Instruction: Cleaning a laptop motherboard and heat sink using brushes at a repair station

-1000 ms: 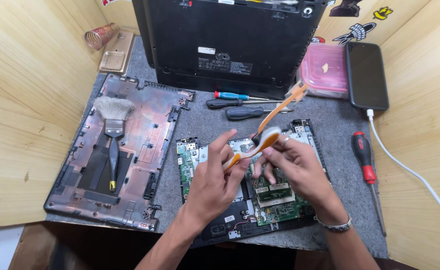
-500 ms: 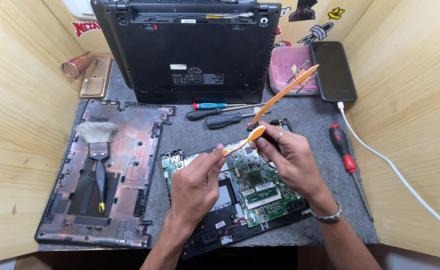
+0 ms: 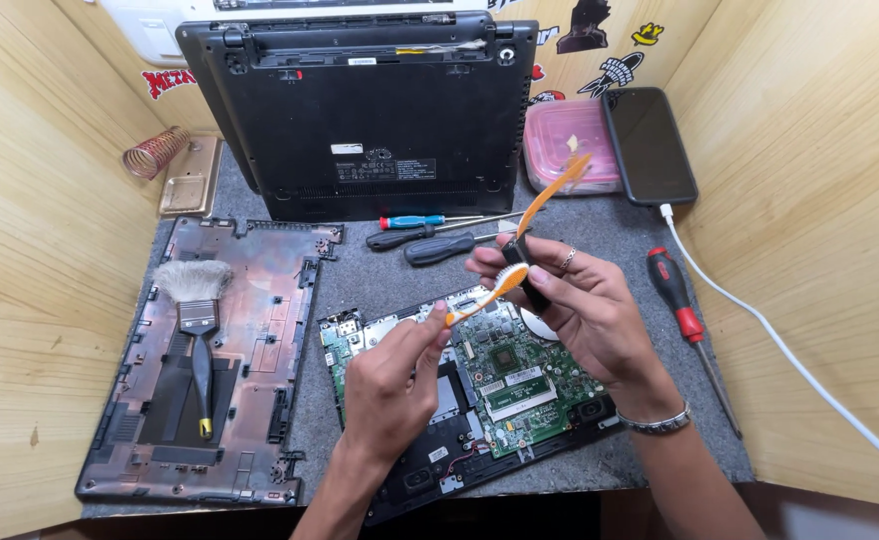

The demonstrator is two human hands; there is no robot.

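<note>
My left hand (image 3: 390, 385) pinches the orange handle of a toothbrush (image 3: 495, 288), whose white bristles rest against a small black part (image 3: 534, 290). My right hand (image 3: 595, 310) grips that part above the board. A longer orange strip (image 3: 558, 195) sticks up and to the right from the right hand's fingers; I cannot tell whether it belongs to the brush. Under both hands lies an opened laptop base (image 3: 430, 480) with its green circuit board (image 3: 525, 385) exposed.
A removed bottom cover (image 3: 260, 300) with a paintbrush (image 3: 198, 310) on it lies at left. A black laptop (image 3: 380, 110) leans at the back. Two screwdrivers (image 3: 430, 235) lie ahead of the board, and a red one (image 3: 678, 290) lies at right. At back right are a phone (image 3: 650, 145) on a cable and a pink box (image 3: 565, 135). Wooden walls close in both sides.
The view has shifted and the hands sit a little farther from me. The brush still touches the black part, and both grips are the same.
</note>
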